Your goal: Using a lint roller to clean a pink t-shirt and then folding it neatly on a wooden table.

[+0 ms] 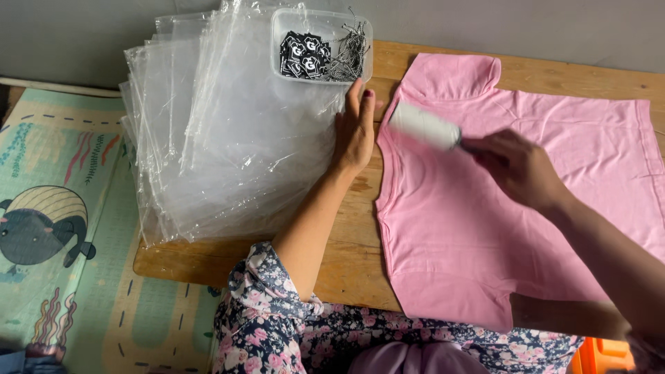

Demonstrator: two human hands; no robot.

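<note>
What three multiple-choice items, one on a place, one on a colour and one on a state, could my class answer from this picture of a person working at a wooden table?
1. Where does the clear tray of black tags stand?
A. On the stack of clear plastic bags
B. On the pink shirt
C. On the floor mat

2. What colour is the shirt spread on the table?
A. White
B. Pink
C. Green

3. What is the right hand doing?
A. Resting empty
B. Folding a bag
C. Holding a white lint roller over the shirt

Answers:
1 A: the clear tray sits atop the stack of clear plastic bags.
2 B: the shirt on the table is pink.
3 C: the right hand grips the white lint roller, while the left hand lies flat at the bags' edge.
</note>
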